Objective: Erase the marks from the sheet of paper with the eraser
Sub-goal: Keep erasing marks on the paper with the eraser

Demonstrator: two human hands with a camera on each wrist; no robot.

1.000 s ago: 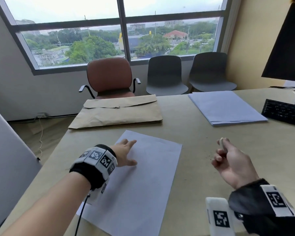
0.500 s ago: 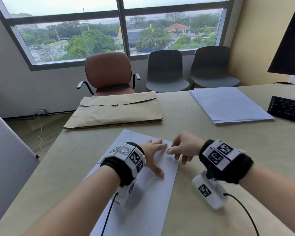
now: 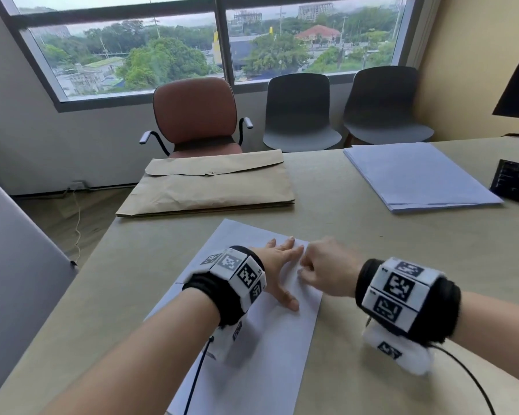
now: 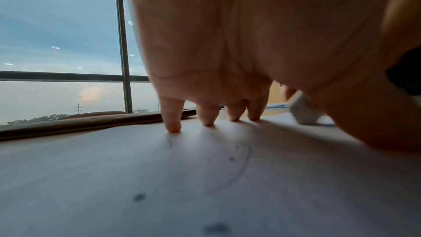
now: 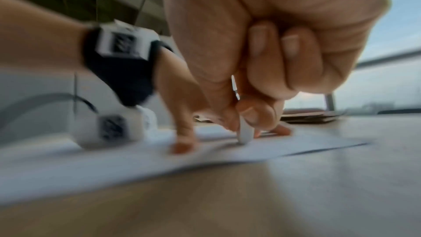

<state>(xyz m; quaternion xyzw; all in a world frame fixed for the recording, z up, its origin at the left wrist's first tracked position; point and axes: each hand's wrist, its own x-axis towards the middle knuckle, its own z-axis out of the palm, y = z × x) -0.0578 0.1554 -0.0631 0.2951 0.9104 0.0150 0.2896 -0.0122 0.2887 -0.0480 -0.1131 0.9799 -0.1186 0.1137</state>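
Note:
A white sheet of paper (image 3: 252, 348) lies on the tan desk in front of me. My left hand (image 3: 277, 263) lies flat on its upper part, fingers spread and fingertips (image 4: 173, 127) pressing the sheet down. Faint pencil curves and dark dots (image 4: 232, 159) show on the paper under the left palm. My right hand (image 3: 321, 269) is curled just right of the left fingers and pinches a small white eraser (image 5: 244, 133), whose lower end touches the paper near its right edge. The eraser (image 4: 304, 113) also shows past the left thumb.
A brown envelope (image 3: 210, 187) lies beyond the sheet. A stack of white paper (image 3: 417, 178) and a black keyboard (image 3: 516, 181) sit at the right. Three chairs (image 3: 195, 115) stand behind the desk (image 3: 402, 250) under the window. A grey panel (image 3: 15, 265) stands at the left.
My right hand swung in from the right with the eraser and came down onto the paper beside the left fingers. My left hand shifted a little up the sheet and stays flat.

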